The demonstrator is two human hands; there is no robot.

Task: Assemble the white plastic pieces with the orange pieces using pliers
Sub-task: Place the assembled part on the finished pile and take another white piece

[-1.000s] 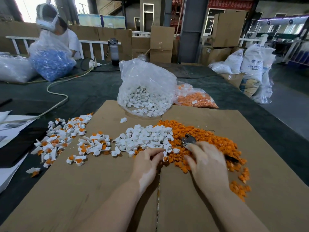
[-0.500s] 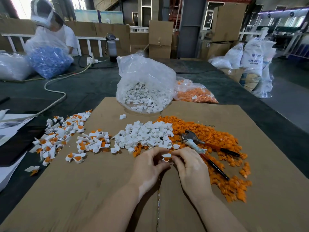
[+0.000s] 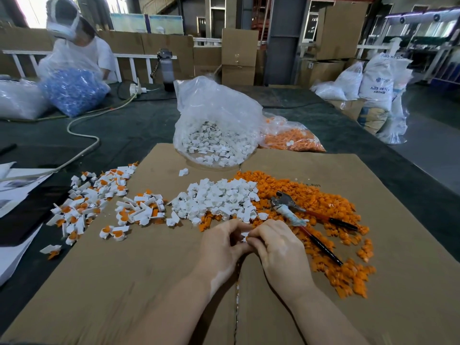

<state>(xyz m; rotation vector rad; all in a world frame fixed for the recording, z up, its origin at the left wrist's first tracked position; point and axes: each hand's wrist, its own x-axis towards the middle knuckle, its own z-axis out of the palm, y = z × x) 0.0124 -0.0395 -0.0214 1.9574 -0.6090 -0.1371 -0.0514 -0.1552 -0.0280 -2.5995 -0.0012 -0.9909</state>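
My left hand (image 3: 221, 241) and my right hand (image 3: 276, 245) meet at the cardboard's middle, fingertips pinching one small white piece (image 3: 245, 237) between them; most of it is hidden. Just beyond lies a heap of loose white pieces (image 3: 219, 200), overlapping a wide spread of orange pieces (image 3: 323, 212). The pliers (image 3: 298, 220), with metal jaws and red-black handles, lie on the orange heap right of my right hand, untouched. Assembled white-and-orange pieces (image 3: 99, 202) are scattered on the left.
A brown cardboard sheet (image 3: 124, 282) covers the dark table. An open clear bag of white pieces (image 3: 214, 135) and a bag of orange pieces (image 3: 291, 138) stand behind. Papers (image 3: 15, 195) lie at left. Another person (image 3: 82, 48) handles a bag of blue parts (image 3: 72, 90) at far left.
My right hand left the pliers on the orange heap and came to my left hand. Both hands drew slightly nearer me and now pinch a white piece together.
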